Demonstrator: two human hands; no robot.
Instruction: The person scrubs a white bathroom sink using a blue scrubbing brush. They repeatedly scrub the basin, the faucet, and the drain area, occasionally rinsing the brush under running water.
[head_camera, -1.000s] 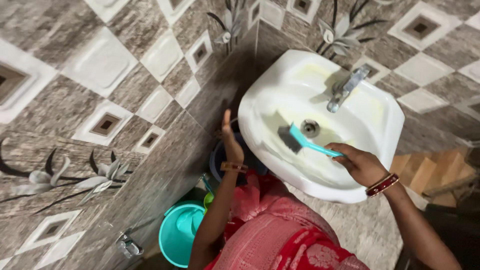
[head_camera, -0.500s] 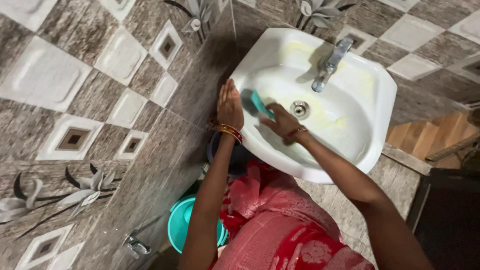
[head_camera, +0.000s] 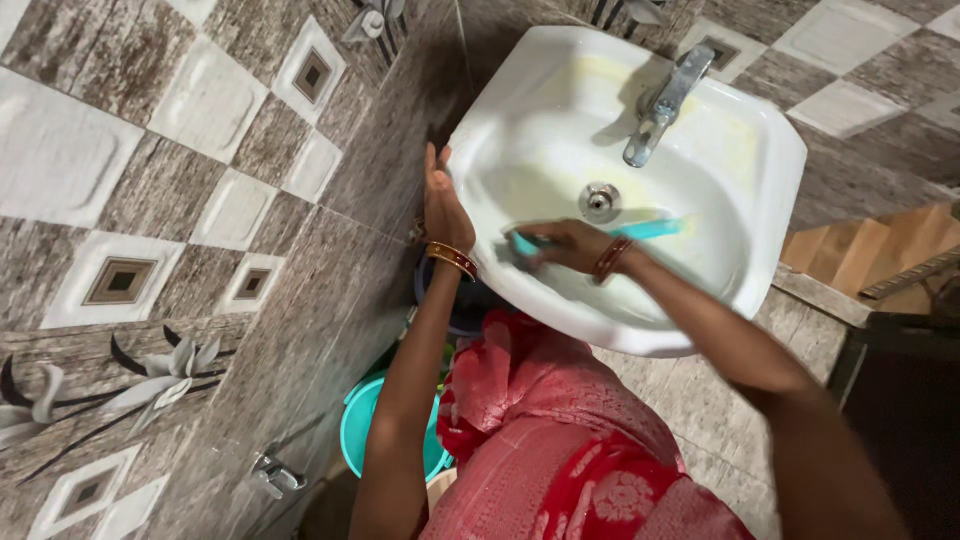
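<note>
inside the white wash basin (head_camera: 740, 150), at seven o'clock of the drain (head_camera: 599, 201), the right hand (head_camera: 562, 245) grips a teal scrubbing brush (head_camera: 650, 229). left hand (head_camera: 443, 212), fingers together, flat against the rim. risk: wet glaze, brush skids.

1. Views: one, worn on the person's head.
2. Direction: steeply downward, tilted, over the red garment (head_camera: 560, 450) toward the white washbasin (head_camera: 700, 130).
3. Range: close; both forearms fill the lower frame.
4. Coverage: basin at upper right, patterned wall tiles (head_camera: 150, 150) at left, teal bucket (head_camera: 365, 430) below.
5. Shared area: not applicable, single view.
</note>
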